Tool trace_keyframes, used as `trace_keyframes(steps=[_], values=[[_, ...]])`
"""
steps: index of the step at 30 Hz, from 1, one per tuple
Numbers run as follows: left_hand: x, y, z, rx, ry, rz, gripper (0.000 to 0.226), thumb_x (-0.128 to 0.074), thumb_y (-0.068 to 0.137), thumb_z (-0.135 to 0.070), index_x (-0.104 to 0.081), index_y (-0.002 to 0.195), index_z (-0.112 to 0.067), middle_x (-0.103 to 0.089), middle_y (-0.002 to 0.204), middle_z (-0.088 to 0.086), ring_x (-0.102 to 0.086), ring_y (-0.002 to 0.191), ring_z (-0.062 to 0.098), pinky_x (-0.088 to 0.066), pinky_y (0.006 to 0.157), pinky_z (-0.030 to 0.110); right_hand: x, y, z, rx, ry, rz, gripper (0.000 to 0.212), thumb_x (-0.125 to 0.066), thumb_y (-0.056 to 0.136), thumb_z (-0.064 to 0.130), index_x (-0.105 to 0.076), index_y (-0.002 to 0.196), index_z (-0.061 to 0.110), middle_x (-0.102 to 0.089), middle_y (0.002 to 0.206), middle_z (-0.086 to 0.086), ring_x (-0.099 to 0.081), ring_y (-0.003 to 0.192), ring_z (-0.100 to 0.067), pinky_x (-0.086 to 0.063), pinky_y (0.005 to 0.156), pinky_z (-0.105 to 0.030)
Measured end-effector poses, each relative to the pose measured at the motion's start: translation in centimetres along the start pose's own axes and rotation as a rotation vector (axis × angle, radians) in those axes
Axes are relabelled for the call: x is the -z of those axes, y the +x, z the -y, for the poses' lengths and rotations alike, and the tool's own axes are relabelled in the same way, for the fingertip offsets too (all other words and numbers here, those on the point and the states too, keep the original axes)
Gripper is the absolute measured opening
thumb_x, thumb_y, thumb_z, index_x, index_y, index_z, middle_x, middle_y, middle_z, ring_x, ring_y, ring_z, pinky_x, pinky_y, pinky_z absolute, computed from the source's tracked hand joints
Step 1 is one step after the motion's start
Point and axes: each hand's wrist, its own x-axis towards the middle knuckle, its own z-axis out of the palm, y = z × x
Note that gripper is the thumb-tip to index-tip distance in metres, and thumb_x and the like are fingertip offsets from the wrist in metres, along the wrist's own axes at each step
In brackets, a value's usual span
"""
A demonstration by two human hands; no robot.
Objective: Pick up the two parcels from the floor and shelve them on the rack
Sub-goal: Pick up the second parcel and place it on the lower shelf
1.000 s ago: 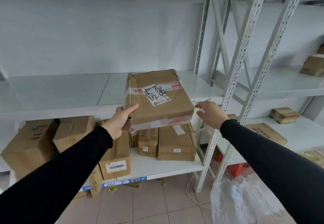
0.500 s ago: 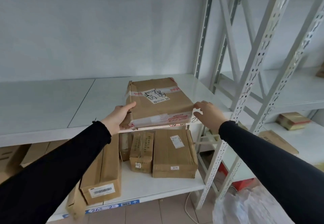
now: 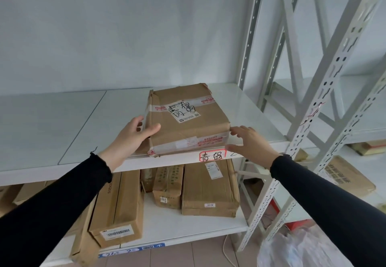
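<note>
A flat brown cardboard parcel (image 3: 188,120) with a handwritten white label and taped edges lies on the white middle shelf of the rack (image 3: 73,126), near the shelf's front edge. My left hand (image 3: 133,137) grips its near left corner, thumb on top and fingers along the side. My right hand (image 3: 250,141) hovers open at the parcel's near right corner, fingertips at or just off the cardboard. No second parcel from the floor is in sight.
On the lower shelf (image 3: 188,227) stand several cardboard boxes (image 3: 208,189). A perforated white upright (image 3: 325,91) rises right of my right hand. Further boxes sit on the neighbouring rack (image 3: 346,177). A clear plastic bag (image 3: 296,250) lies on the tiled floor.
The parcel went from held up in front of the rack to lying flat on the middle shelf, pushed further in. My right hand has spread open beside it.
</note>
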Motion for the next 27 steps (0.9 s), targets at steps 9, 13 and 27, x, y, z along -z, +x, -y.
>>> trace_keyframes(steps=[9, 13, 27], values=[[-0.4, 2.1, 0.1, -0.052, 0.071, 0.013, 0.083, -0.078, 0.083, -0.049, -0.042, 0.151, -0.017, -0.054, 0.13, -0.008, -0.059, 0.106, 0.005, -0.044, 0.081, 0.018, -1.0, 2.4, 0.3, -0.058, 0.093, -0.048, 0.044, -0.059, 0.09, 0.051, -0.064, 0.122, 0.022, -0.063, 0.116, 0.002, -0.049, 0.1, -0.012, -0.038, 0.08, -0.029], [0.0, 5.0, 0.1, -0.031, 0.079, 0.007, 0.079, -0.079, 0.083, -0.049, -0.047, 0.147, -0.017, -0.057, 0.131, -0.007, -0.057, 0.119, 0.015, -0.044, 0.091, 0.026, -1.4, 4.7, 0.5, -0.109, 0.158, -0.026, 0.039, -0.057, 0.091, 0.051, -0.066, 0.117, 0.024, -0.064, 0.114, 0.0, -0.054, 0.105, -0.018, -0.041, 0.081, -0.032], [1.0, 10.7, -0.2, 0.032, 0.065, 0.054, 0.074, -0.083, 0.077, -0.052, -0.056, 0.138, -0.02, -0.067, 0.127, -0.004, -0.066, 0.11, 0.013, -0.051, 0.084, 0.024, -2.4, 10.7, 0.6, -0.187, 0.168, 0.024, 0.04, -0.055, 0.092, 0.048, -0.069, 0.118, 0.022, -0.068, 0.12, -0.004, -0.06, 0.107, -0.024, -0.048, 0.087, -0.037]])
